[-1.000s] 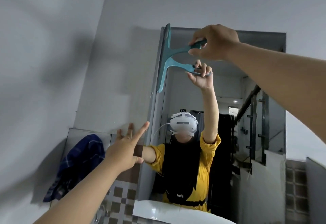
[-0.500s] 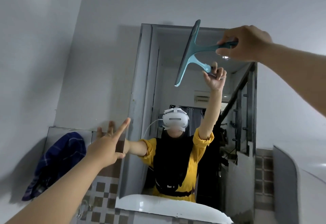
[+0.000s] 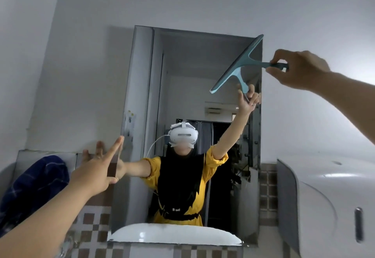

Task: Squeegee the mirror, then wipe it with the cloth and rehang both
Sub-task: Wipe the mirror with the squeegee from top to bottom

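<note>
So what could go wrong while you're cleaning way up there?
The right hand pinches only the end of the squeegee handle at full stretch, so it might slip and drop toward the sink below. The blade sits tilted at the mirror's top right corner, so it could run off the edge and leave streaks. The left hand has spread fingers by the mirror's left edge and may leave fingerprints.

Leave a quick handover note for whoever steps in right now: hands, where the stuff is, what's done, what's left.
Right hand grips the teal plastic squeegee by its handle, blade at the top right corner of the rectangular wall mirror.
Left hand is open, fingers spread by the mirror's lower left edge.
Dark blue checked cloth hangs at left, untouched.
Left: finish squeegeeing, wipe with the cloth, rehang both.
</note>
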Action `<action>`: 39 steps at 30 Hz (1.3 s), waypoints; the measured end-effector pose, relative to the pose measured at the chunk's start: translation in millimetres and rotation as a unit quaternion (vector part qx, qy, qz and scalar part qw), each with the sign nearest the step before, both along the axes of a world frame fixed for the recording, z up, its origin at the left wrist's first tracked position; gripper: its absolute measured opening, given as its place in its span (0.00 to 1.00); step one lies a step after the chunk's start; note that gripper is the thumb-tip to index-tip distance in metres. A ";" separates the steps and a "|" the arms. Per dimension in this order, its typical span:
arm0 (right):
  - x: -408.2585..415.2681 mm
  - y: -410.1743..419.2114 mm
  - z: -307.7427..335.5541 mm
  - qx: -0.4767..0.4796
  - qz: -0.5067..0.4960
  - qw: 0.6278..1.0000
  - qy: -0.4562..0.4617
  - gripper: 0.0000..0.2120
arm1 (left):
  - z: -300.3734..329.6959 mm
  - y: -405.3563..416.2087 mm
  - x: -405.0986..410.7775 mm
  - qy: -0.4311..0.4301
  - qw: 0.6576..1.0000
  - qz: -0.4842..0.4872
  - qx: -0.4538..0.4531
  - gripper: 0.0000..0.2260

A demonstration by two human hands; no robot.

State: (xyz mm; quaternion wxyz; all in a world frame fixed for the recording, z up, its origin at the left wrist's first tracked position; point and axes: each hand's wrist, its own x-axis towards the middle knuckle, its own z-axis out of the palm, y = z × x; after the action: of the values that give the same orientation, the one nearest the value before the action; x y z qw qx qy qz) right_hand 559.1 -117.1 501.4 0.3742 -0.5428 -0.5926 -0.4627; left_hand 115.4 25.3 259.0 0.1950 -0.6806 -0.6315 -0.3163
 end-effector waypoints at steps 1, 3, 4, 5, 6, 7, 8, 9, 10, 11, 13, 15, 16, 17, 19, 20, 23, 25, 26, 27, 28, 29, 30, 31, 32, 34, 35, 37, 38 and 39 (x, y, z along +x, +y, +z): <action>-1.0 2.0 -4.7 0.002 0.000 1.000 0.006 0.12 | -0.1 0.2 0.0 0.000 1.000 0.002 -0.002 0.53; -3.6 5.6 -14.2 0.006 0.005 1.000 0.018 0.12 | 0.1 0.5 0.2 -0.003 1.000 0.002 -0.004 0.53; -5.6 6.7 -19.1 0.008 0.008 1.000 0.024 0.12 | -0.2 1.1 -0.1 -0.005 1.000 0.001 -0.005 0.53; -8.5 7.0 -23.8 0.009 0.011 0.999 0.032 0.12 | -0.1 1.6 -0.4 -0.006 1.000 0.001 -0.005 0.53; -11.5 8.0 -28.8 0.009 0.014 0.999 0.044 0.12 | -0.2 2.1 -1.0 -0.006 1.000 0.001 -0.003 0.53; -14.9 9.1 -33.8 0.008 0.019 0.998 0.060 0.12 | -0.4 3.3 -2.1 -0.003 1.000 0.000 0.001 0.53; -18.7 11.5 -39.6 0.006 0.029 0.996 0.079 0.12 | -0.6 4.3 -3.2 -0.001 1.000 -0.002 0.005 0.53; -23.5 13.8 -45.9 0.002 0.043 0.994 0.100 0.12 | -0.9 5.3 -4.3 0.001 1.000 -0.004 0.008 0.54; -28.8 16.8 -52.6 -0.004 0.060 0.991 0.123 0.11 | -1.2 5.9 -4.8 0.002 1.000 -0.006 0.011 0.54; -34.5 20.3 -59.4 -0.008 0.077 0.986 0.145 0.11 | -2.0 6.6 -4.9 0.002 1.000 -0.005 0.011 0.54; -48.3 27.6 -71.8 0.002 0.104 0.975 0.194 0.10 | -3.1 6.6 -3.1 0.004 1.000 -0.002 0.020 0.53; -63.3 33.7 -81.3 0.024 0.135 0.959 0.250 0.10 | -3.4 7.7 -1.8 0.008 0.999 -0.003 0.036 0.52; -71.7 36.0 -84.7 0.037 0.151 0.948 0.278 0.10 | -3.6 8.8 -2.2 0.003 0.999 -0.010 0.031 0.51; -80.8 37.7 -87.3 0.052 0.165 0.937 0.303 0.10 | -3.5 10.8 -3.6 -0.005 1.000 -0.022 0.019 0.50; -99.6 43.7 -91.9 0.080 0.191 0.912 0.355 0.10 | -2.8 13.6 -6.0 -0.020 0.999 -0.035 -0.002 0.48; -109.4 48.7 -94.2 0.091 0.211 0.893 0.388 0.09 | -2.6 14.1 -6.3 -0.027 0.999 -0.038 -0.005 0.48; -139.9 61.1 -101.7 0.123 0.289 0.818 0.482 0.08 | -2.1 11.7 -5.2 -0.048 0.998 -0.049 -0.010 0.47; -159.7 65.0 -108.2 0.140 0.304 0.789 0.516 0.08 | -3.1 9.8 -3.6 -0.052 0.997 -0.056 -0.009 0.46; -169.1 67.5 -112.0 0.148 0.308 0.777 0.529 0.09 | -3.4 9.1 -3.4 -0.052 0.997 -0.058 -0.006 0.46; -179.5 68.8 -116.2 0.154 0.314 0.765 0.541 0.09 | -4.0 9.0 -3.4 -0.051 0.997 -0.060 -0.003 0.47; -189.6 71.4 -120.4 0.158 0.323 0.751 0.553 0.09 | -4.4 9.0 -3.5 -0.053 0.997 -0.061 -0.001 0.46; -200.9 72.5 -124.5 0.163 0.333 0.739 0.562 0.09 | -4.8 8.5 -3.4 -0.055 0.996 -0.065 -0.002 0.45; -211.6 75.2 -127.6 0.165 0.342 0.727 0.572 0.09 | -4.6 7.5 -3.4 -0.058 0.996 -0.068 -0.003 0.45; -223.2 76.8 -130.6 0.164 0.352 0.715 0.581 0.08 | -4.5 6.1 -3.0 -0.060 0.996 -0.070 -0.002 0.44; -234.0 79.0 -133.1 0.162 0.364 0.702 0.591 0.08 | -4.6 5.0 -2.5 -0.059 0.996 -0.071 0.001 0.44; -255.8 80.8 -135.8 0.157 0.380 0.678 0.609 0.08 | -4.9 3.4 -2.0 -0.045 0.997 -0.066 0.012 0.47; -266.6 80.0 -136.4 0.153 0.388 0.670 0.614 0.08 | -5.4 3.9 -2.3 -0.033 0.998 -0.057 0.016 0.49; -287.7 82.2 -137.8 0.141 0.406 0.658 0.618 0.08 | -6.4 4.9 -2.8 -0.020 0.998 -0.056 0.018 0.51; -298.7 84.7 -139.3 0.131 0.417 0.655 0.616 0.08 | -6.6 5.5 -3.2 -0.014 0.998 -0.060 0.018 0.52; -310.9 86.7 -141.0 0.117 0.429 0.652 0.613 0.07 | -6.4 5.3 -3.5 -0.013 0.998 -0.064 0.017 0.51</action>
State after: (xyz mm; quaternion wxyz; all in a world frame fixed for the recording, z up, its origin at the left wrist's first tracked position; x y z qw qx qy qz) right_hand 248.2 -30.4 360.4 0.8699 -0.3397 -0.3359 0.1224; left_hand 111.9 30.5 252.5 0.1776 -0.7121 -0.5834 -0.3479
